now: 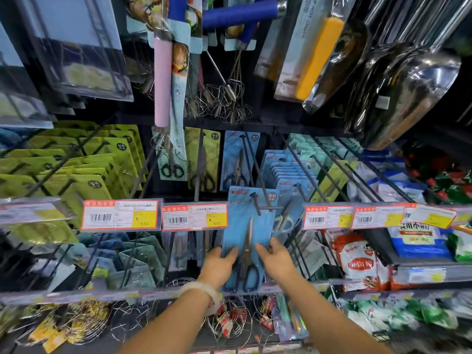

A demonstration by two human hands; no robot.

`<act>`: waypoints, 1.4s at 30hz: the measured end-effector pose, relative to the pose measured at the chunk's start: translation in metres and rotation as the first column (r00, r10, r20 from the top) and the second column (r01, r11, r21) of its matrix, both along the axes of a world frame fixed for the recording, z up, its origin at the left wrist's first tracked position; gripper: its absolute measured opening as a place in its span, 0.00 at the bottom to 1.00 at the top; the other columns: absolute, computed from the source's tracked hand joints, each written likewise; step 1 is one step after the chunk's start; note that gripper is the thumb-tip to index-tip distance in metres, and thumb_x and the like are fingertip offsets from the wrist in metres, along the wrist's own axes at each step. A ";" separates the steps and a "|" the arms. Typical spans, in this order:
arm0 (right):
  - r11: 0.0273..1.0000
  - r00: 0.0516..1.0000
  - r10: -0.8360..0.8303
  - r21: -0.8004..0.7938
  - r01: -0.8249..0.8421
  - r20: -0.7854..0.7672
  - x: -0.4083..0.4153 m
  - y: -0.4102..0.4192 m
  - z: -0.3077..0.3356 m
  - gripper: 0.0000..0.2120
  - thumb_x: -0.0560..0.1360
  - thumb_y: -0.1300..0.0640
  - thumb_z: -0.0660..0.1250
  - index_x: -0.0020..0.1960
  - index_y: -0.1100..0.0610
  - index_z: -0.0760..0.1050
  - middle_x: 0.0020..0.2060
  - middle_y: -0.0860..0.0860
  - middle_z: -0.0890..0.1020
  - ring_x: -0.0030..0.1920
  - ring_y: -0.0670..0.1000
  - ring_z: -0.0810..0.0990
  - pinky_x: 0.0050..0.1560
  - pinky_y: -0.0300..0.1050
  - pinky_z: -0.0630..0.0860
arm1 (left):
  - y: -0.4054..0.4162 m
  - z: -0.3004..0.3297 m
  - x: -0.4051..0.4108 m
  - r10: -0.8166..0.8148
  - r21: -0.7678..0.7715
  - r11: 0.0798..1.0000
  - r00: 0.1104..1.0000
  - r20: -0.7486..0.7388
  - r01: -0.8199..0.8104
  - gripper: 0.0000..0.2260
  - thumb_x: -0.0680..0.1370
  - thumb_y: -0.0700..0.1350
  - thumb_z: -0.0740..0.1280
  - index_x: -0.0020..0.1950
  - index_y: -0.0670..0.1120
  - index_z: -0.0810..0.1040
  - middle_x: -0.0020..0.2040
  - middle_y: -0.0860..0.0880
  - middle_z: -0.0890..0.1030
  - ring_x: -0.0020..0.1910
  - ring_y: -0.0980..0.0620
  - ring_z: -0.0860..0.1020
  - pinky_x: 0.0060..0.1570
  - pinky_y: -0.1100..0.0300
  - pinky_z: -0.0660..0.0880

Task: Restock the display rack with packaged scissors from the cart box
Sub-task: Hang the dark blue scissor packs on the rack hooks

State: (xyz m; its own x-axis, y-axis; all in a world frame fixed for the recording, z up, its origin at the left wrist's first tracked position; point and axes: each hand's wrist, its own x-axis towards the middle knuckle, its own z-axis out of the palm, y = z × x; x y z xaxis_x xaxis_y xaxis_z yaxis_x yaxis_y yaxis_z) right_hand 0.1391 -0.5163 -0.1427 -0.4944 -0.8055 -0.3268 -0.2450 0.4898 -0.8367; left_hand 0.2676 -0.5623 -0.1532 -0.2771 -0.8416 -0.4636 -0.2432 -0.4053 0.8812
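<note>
The display rack (255, 123) fills the view, its black pegs carrying green and blue carded goods behind a rail of price labels (120, 215). At the rail's middle, 1 blue scissors package (249, 226) hangs with its top hole on a peg's front end (256, 203). The left hand (220, 265), a pale bangle (204, 293) on its wrist, grips the card's lower left edge; the right hand (275, 260) grips its lower right edge.
</note>
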 end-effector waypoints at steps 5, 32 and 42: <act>0.995 0.997 -0.027 0.094 0.034 -0.074 0.000 -0.007 0.007 0.15 0.80 0.49 0.56 0.56 0.60 0.70 0.51 0.57 0.76 0.51 0.57 0.76 0.51 0.45 0.69 | -0.007 -0.004 -0.006 -0.049 0.000 0.999 0.995 0.084 0.049 0.19 0.78 0.53 0.64 0.62 0.41 0.74 0.61 0.42 0.78 0.60 0.43 0.77 0.64 0.48 0.72; 0.992 0.999 -0.037 0.121 0.042 -0.040 -0.011 0.029 0.012 0.23 0.78 0.51 0.61 0.70 0.60 0.64 0.60 0.56 0.77 0.58 0.54 0.76 0.59 0.45 0.72 | -0.026 0.004 -0.029 -0.030 0.010 1.000 0.923 0.383 0.029 0.32 0.76 0.52 0.67 0.73 0.38 0.59 0.70 0.40 0.69 0.62 0.41 0.74 0.59 0.51 0.72; 0.918 0.910 0.268 0.370 -0.142 -0.317 -0.064 0.126 0.012 0.23 0.77 0.54 0.62 0.70 0.59 0.63 0.65 0.57 0.72 0.63 0.57 0.72 0.63 0.48 0.71 | 0.092 -0.003 -0.090 -0.424 -0.068 0.636 0.422 0.802 0.768 0.28 0.76 0.48 0.67 0.72 0.43 0.61 0.71 0.41 0.63 0.71 0.41 0.62 0.70 0.47 0.63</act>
